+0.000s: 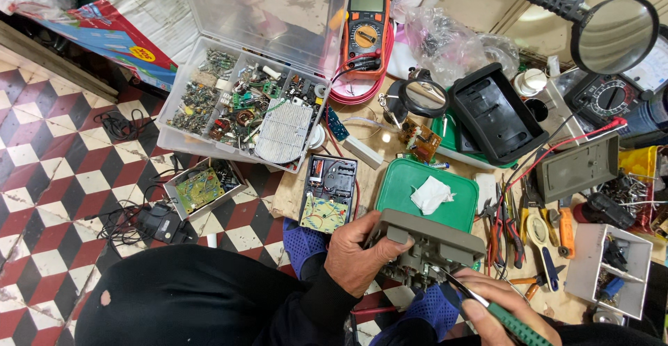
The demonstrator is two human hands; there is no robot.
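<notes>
My left hand (360,252) grips the left end of a grey-brown plastic device casing (428,240), held open side down over my lap so its inner parts show beneath. My right hand (497,308) holds a green-handled tool (513,324) with a thin metal tip (456,283) that reaches into the underside of the casing. Just behind the casing lies a green plastic lid (403,186) with a crumpled white tissue (430,195) on it.
An open black radio chassis with a circuit board (328,194) lies on the bench edge. A clear parts organiser (240,106), an orange multimeter (365,29), a black tray (497,113), pliers and screwdrivers (511,231), a magnifier lamp (612,33) and a grey back cover (577,167) crowd the bench. A small circuit box (202,188) sits on the tiled floor.
</notes>
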